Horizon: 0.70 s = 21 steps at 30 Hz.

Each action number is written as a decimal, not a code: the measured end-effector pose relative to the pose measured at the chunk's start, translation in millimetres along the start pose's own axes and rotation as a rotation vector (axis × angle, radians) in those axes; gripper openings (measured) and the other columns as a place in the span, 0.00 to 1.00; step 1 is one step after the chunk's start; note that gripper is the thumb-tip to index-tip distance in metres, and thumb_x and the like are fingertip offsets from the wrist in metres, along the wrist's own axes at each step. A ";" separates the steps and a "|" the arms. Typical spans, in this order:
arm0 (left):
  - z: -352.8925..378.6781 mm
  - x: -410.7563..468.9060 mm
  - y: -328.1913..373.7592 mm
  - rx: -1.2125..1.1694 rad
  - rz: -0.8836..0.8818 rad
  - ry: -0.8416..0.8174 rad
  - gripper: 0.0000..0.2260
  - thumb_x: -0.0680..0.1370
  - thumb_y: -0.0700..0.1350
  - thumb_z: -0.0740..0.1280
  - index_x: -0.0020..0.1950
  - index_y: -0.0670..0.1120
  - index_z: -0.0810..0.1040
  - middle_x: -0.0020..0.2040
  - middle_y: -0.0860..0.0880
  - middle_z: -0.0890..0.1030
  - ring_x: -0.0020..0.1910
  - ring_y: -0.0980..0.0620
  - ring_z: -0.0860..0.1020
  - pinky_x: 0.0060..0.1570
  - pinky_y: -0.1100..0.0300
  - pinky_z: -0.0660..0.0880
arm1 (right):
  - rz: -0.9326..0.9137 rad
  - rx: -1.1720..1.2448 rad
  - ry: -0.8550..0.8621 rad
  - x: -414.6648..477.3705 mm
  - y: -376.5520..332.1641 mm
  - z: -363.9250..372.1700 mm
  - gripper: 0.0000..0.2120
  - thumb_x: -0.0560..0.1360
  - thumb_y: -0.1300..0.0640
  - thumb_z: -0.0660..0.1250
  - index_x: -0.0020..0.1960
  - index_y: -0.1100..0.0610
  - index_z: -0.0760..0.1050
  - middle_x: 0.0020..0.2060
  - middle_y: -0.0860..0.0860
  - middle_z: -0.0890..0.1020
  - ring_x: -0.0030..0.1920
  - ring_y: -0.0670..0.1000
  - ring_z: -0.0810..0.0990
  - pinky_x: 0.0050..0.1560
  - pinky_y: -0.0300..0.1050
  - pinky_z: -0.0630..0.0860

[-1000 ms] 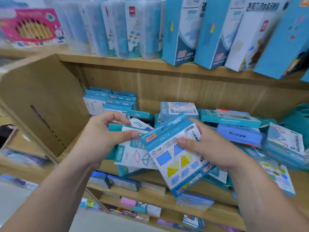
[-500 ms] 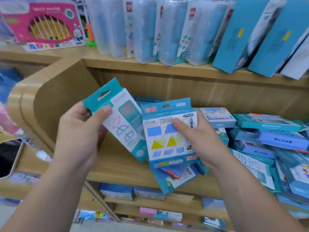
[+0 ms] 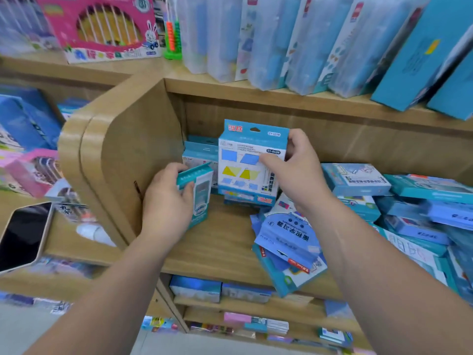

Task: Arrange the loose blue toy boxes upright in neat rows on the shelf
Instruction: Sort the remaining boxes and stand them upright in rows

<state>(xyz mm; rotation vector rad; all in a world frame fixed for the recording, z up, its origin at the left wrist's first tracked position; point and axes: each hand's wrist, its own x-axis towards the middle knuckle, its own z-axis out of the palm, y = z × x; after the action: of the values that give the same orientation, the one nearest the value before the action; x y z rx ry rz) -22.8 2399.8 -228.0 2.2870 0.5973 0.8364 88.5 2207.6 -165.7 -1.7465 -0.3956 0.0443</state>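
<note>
My right hand (image 3: 297, 172) grips a blue toy box with blue and yellow shapes on its front (image 3: 245, 165), held upright near the back left of the wooden shelf (image 3: 220, 242). My left hand (image 3: 166, 201) holds a second teal box (image 3: 198, 190) edge-on beside the shelf's left side wall. Another blue box (image 3: 197, 152) stands upright behind them against the back. A loose heap of blue boxes (image 3: 399, 206) lies flat on the shelf's right half, and some boxes (image 3: 289, 247) hang over the front edge.
The wooden side wall (image 3: 128, 155) bounds the shelf on the left. The upper shelf carries a pink boxed toy (image 3: 102, 29), clear plastic cases (image 3: 294, 39) and tall teal boxes (image 3: 422, 55). A dark phone screen (image 3: 23, 234) lies lower left. Lower shelves (image 3: 230, 290) hold small boxes.
Both hands have carried their boxes forward and up into the back left corner of the shelf. The right hand's box now stands upright; the left hand's box has turned edge-on.
</note>
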 end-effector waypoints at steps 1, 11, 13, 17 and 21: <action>2.3 1.7 0.5 0.014 0.009 0.010 0.10 0.78 0.39 0.67 0.59 0.46 0.76 0.57 0.45 0.78 0.54 0.47 0.75 0.55 0.56 0.69 | -0.013 -0.040 -0.010 4.4 1.3 0.7 0.14 0.73 0.60 0.74 0.54 0.51 0.72 0.47 0.44 0.85 0.46 0.44 0.86 0.51 0.57 0.83; 17.7 0.1 -5.5 0.381 0.281 0.072 0.24 0.72 0.34 0.70 0.68 0.41 0.75 0.64 0.39 0.75 0.62 0.35 0.69 0.60 0.39 0.70 | -0.098 -0.348 -0.131 21.1 27.0 -7.9 0.16 0.69 0.58 0.80 0.51 0.49 0.76 0.45 0.44 0.83 0.36 0.38 0.78 0.41 0.38 0.75; 18.3 -1.1 -7.0 0.428 0.306 0.084 0.25 0.72 0.35 0.71 0.69 0.41 0.75 0.65 0.39 0.75 0.64 0.35 0.69 0.61 0.38 0.69 | -0.104 -0.421 -0.176 19.3 32.1 -10.3 0.17 0.69 0.57 0.80 0.52 0.48 0.76 0.44 0.43 0.82 0.36 0.42 0.80 0.40 0.42 0.78; 16.7 -2.7 -5.0 0.450 0.301 0.070 0.26 0.73 0.36 0.72 0.70 0.42 0.73 0.66 0.39 0.74 0.67 0.36 0.68 0.62 0.36 0.68 | -0.156 -0.599 -0.154 23.1 41.2 -7.2 0.20 0.68 0.54 0.81 0.56 0.49 0.78 0.46 0.42 0.77 0.41 0.47 0.81 0.37 0.41 0.75; 13.6 -1.0 -0.1 0.474 0.331 0.064 0.25 0.73 0.41 0.73 0.70 0.43 0.74 0.68 0.40 0.73 0.70 0.37 0.66 0.66 0.37 0.65 | -0.208 -0.834 -0.185 29.2 41.1 -2.3 0.23 0.68 0.50 0.80 0.59 0.52 0.78 0.48 0.48 0.77 0.44 0.51 0.79 0.44 0.44 0.74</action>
<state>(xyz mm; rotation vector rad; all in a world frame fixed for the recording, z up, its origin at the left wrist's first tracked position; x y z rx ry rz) -14.2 2393.8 -236.6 2.8540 0.4892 1.0091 126.3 2207.2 -199.1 -2.5166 -0.8096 -0.1281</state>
